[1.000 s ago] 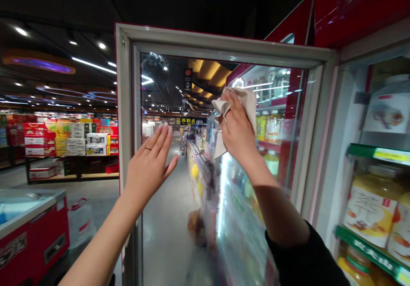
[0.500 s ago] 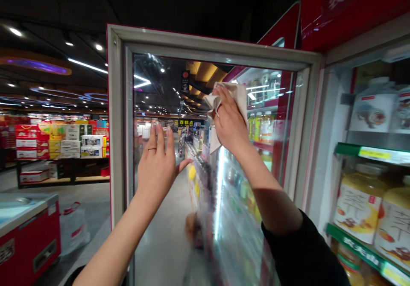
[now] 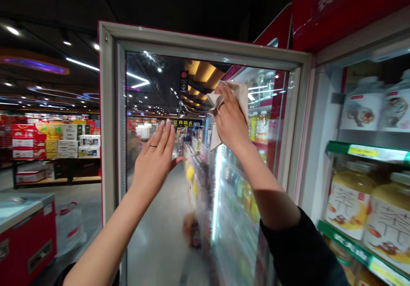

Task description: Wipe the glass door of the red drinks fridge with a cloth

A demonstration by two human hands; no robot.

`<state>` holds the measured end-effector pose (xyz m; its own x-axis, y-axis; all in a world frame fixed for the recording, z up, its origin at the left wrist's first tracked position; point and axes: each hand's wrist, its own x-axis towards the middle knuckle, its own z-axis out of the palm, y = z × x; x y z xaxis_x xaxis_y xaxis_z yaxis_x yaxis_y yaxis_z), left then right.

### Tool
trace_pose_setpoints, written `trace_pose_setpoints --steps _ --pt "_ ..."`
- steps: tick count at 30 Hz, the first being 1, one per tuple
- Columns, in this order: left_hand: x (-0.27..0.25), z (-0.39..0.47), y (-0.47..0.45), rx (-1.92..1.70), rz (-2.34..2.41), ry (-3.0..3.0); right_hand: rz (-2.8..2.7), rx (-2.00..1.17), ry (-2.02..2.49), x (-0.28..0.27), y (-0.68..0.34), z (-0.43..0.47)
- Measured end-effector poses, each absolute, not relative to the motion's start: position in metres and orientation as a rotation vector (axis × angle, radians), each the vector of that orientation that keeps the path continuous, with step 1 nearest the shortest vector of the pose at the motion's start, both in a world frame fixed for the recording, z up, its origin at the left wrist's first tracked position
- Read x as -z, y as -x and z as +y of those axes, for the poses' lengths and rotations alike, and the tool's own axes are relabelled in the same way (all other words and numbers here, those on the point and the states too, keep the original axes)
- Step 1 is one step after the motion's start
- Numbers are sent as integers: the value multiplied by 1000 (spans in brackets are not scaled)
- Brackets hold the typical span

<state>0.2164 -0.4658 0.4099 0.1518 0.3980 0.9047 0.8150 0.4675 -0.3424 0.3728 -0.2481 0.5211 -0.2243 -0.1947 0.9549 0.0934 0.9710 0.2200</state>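
A glass fridge door [image 3: 205, 47] with a grey frame stands swung open in front of me. Pressed to the upper right part of its pane is a pale cloth [image 3: 240, 94], under the fingers of my right hand [image 3: 233, 121]. My left hand [image 3: 153, 156] is at the pane further left and lower, holding nothing, with its fingers stretched out and the thumb apart. A thin dark ring shows on one finger. Whether the left palm touches the glass, I cannot tell.
Right of the door, fridge shelves hold large bottles [image 3: 349, 200] behind green price rails [image 3: 368, 151]. At far left are a red chest freezer [image 3: 28, 239], a clear plastic bag [image 3: 68, 228] on the floor and stacked boxes [image 3: 68, 141] on a rack.
My right hand and the cloth have shifted slightly right relative to the door. The left hand tilts more to the right, its fingers closer together. The whole view has shifted a little.
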Motion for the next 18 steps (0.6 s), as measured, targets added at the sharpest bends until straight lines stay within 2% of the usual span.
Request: trace_pose_setpoints --steps 6,14,18 --pt "-410 -464 -223 469 -1470 1151 -1781 317 -14 -479 -384 -251" --pt "-428 -439 -257 524 -1509 1226 -1817 293 -61 -536 -376 -244" --pt "-436 -441 -269 539 -1566 1216 -1764 230 -14 -517 -396 -237"
